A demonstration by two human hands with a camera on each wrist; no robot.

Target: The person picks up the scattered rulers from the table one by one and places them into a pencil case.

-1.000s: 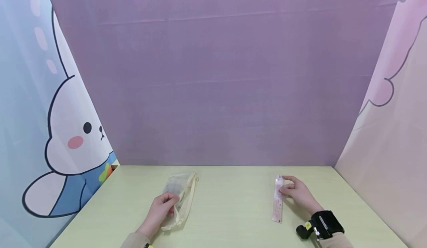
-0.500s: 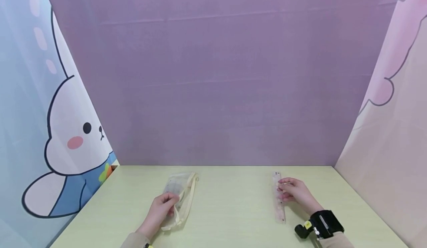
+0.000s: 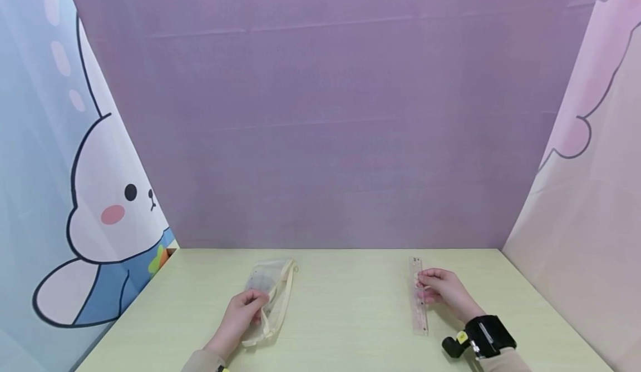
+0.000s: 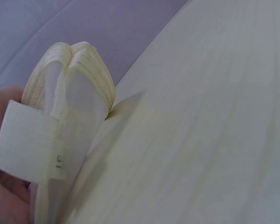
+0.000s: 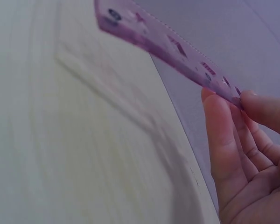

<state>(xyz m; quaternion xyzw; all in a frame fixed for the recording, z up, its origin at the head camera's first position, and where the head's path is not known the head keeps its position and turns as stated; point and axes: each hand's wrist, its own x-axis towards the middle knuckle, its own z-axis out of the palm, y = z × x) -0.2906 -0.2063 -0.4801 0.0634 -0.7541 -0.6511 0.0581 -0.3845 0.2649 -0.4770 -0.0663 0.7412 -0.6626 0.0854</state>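
Observation:
My left hand (image 3: 241,312) grips the near side of a translucent pouch (image 3: 280,297) with cream edging, at the left of the table. In the left wrist view the pouch's mouth gapes, its cream rim (image 4: 91,70) bowed outward, and a white fabric tab (image 4: 25,140) stands beside my fingers. At the right, my right hand (image 3: 448,291) pinches a clear pink ruler (image 3: 419,319) by its right edge. Small printed pictures mark the ruler (image 5: 165,49) in the right wrist view, where it is held off the tabletop and casts a shadow.
The pale wooden table (image 3: 345,305) ends at a purple backdrop (image 3: 330,138). A rabbit-print curtain (image 3: 115,194) hangs at the left, a pink and cream one (image 3: 586,205) at the right. A black wrist camera strap (image 3: 491,336) sits on my right wrist.
The ruler has turned slightly, its far end swinging left, and my right fingers have shifted a little toward me along it. My left hand and the pouch stay put.

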